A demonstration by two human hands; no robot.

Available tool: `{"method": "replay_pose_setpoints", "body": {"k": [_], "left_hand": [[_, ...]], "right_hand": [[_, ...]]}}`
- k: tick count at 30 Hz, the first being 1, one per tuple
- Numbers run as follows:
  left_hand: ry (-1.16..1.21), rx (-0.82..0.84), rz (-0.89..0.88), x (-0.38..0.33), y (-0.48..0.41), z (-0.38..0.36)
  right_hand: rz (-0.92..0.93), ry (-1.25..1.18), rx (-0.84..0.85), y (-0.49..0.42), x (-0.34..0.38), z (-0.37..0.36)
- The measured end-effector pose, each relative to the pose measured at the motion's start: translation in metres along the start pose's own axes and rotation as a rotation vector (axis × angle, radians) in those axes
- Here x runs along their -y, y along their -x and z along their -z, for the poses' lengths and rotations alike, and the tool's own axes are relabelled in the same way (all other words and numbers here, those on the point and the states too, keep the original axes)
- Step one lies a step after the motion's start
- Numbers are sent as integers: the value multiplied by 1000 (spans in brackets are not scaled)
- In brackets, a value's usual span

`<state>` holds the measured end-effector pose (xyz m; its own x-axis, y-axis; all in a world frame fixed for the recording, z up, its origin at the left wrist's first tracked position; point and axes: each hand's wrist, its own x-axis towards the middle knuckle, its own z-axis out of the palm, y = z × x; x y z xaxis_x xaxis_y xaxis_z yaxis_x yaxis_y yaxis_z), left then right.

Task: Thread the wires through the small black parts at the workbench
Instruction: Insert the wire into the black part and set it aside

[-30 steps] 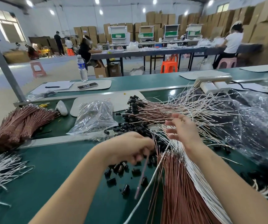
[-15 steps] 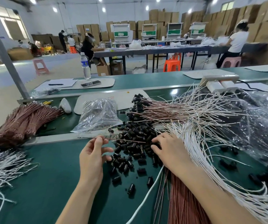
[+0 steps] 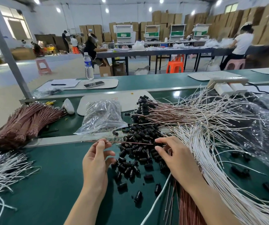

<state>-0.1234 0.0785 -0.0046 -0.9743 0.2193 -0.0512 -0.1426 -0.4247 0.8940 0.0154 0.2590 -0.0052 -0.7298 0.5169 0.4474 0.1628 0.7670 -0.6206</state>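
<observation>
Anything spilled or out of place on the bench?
No damage shows. The black parts lie in a loose heap on the green bench, with strays lying clear toward the near edge and others among the white wires at right. The left hand pinches one brown wire over the heap.

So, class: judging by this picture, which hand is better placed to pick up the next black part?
Right, probably. The right hand hovers over the pile of black parts, its fingertips by the free end of the brown wire. The left hand is busy pinching that wire further along.
</observation>
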Motion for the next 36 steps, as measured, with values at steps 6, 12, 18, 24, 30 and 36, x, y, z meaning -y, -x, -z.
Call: {"method": "replay_pose_setpoints", "body": {"k": [6, 12, 18, 24, 30, 36], "left_hand": [[-46, 17, -15, 2, -1, -2], [-57, 39, -24, 2, -1, -2], [-62, 58, -27, 2, 1, -1], [-43, 100, -17, 0, 6, -4], [-13, 130, -6, -1, 7, -6], [-101, 121, -63, 5, 4, -3]], "right_hand": [[12, 18, -3, 0, -4, -2], [-2, 19, -4, 1, -7, -2], [11, 60, 21, 4, -6, 1], [35, 122, 37, 6, -5, 1], [11, 110, 26, 6, -6, 2], [5, 38, 5, 6, -5, 2]]}}
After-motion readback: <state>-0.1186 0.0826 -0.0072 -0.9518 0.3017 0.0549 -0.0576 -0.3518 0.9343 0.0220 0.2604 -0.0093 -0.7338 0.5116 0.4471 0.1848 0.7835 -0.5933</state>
